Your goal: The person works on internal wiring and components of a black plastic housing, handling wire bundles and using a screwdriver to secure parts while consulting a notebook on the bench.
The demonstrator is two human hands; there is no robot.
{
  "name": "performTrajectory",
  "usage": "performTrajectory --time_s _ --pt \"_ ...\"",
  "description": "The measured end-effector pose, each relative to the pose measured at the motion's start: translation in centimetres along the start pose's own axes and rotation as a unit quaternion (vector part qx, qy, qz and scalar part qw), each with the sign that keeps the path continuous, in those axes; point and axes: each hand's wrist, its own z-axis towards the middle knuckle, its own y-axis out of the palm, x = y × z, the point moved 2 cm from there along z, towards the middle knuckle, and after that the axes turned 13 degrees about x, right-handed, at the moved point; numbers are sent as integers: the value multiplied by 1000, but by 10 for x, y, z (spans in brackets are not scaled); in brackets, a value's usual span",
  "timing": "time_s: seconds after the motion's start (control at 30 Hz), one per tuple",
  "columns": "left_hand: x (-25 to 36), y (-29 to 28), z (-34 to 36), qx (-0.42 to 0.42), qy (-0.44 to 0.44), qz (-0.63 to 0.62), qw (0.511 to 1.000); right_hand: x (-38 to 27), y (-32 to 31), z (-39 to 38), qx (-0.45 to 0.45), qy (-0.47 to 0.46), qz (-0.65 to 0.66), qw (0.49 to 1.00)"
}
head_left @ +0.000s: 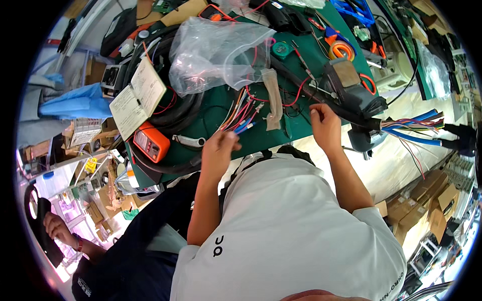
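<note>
Green table (301,129) is bearing coloured wires (244,125)

The wires are lying just beyond the left hand (219,146), whose fingers are sitting bent by their base; whether they are pinching, I cannot tell. The right hand (326,126) is hanging near a thick black cable (351,116), its fingers bent, its grip likewise unclear.

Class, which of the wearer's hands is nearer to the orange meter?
Left. The left hand is right of the orange meter, by the thin wires; the right hand is farther right, past the tan strip.
</note>
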Motion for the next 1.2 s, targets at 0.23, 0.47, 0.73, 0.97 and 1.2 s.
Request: performTrajectory --time_s 0.23,0.47,0.73,0.97,1.2 --pt "-26 143 76 26 167 198 965 13 -23 -25 -99 47 -9 994" --pt "-29 206 102 140 85 260 952 17 -51 -19 -140 5 -9 990" --pt "-33 173 61 123 160 39 979 19 -52 -10 -162 -14 10 987" --pt "-44 164 29 93 266 -103 954 -9 -27 -5 -126 -82 75 986" --pt "-55 150 18 24 216 -141 966 -44 -10 -5 -77 -152 132 977"
